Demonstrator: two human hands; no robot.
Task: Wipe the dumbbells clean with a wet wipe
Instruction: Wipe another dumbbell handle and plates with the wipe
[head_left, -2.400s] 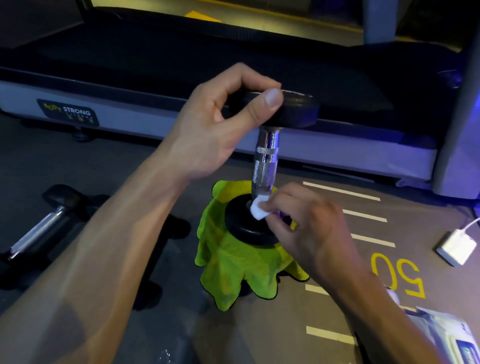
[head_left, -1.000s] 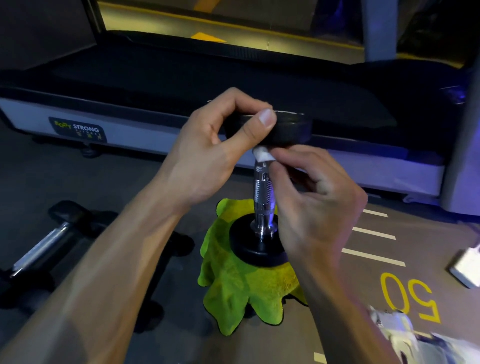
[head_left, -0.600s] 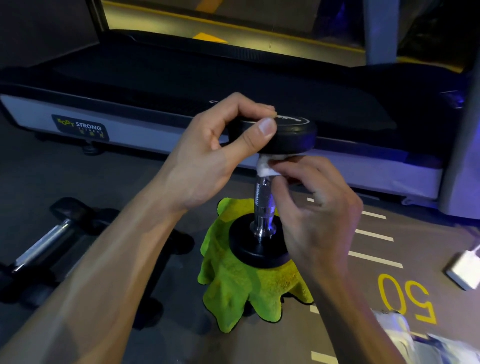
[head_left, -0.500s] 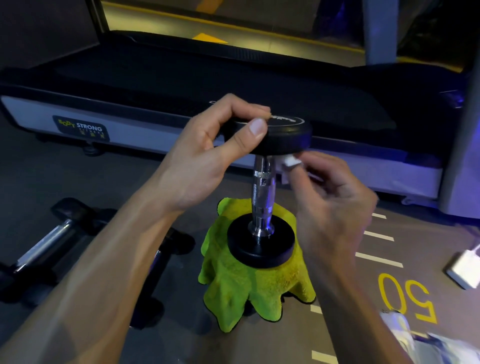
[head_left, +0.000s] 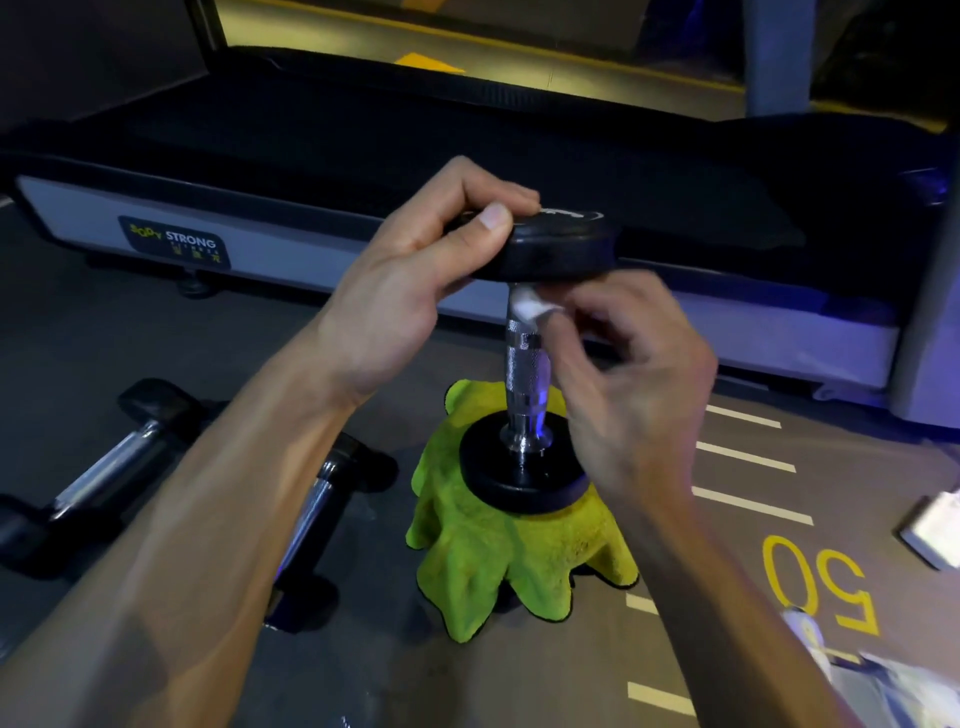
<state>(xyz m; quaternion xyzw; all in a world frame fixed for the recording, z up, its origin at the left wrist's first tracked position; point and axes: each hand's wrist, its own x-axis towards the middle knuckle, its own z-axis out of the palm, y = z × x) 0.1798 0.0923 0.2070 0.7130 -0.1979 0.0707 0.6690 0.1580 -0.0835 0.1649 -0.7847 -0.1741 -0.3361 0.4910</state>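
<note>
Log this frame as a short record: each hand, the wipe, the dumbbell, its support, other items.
left hand: grips the top head
right hand: pinches the wet wipe
wet wipe: against the handle, just under the top head
dumbbell: upright
support: green cloth under its lower head
other: two dumbbells lying at left

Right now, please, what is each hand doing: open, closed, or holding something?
Left hand: closed, gripping the top head of the upright dumbbell.
Right hand: closed, pinching the white wet wipe against the handle just under the top head.
</note>
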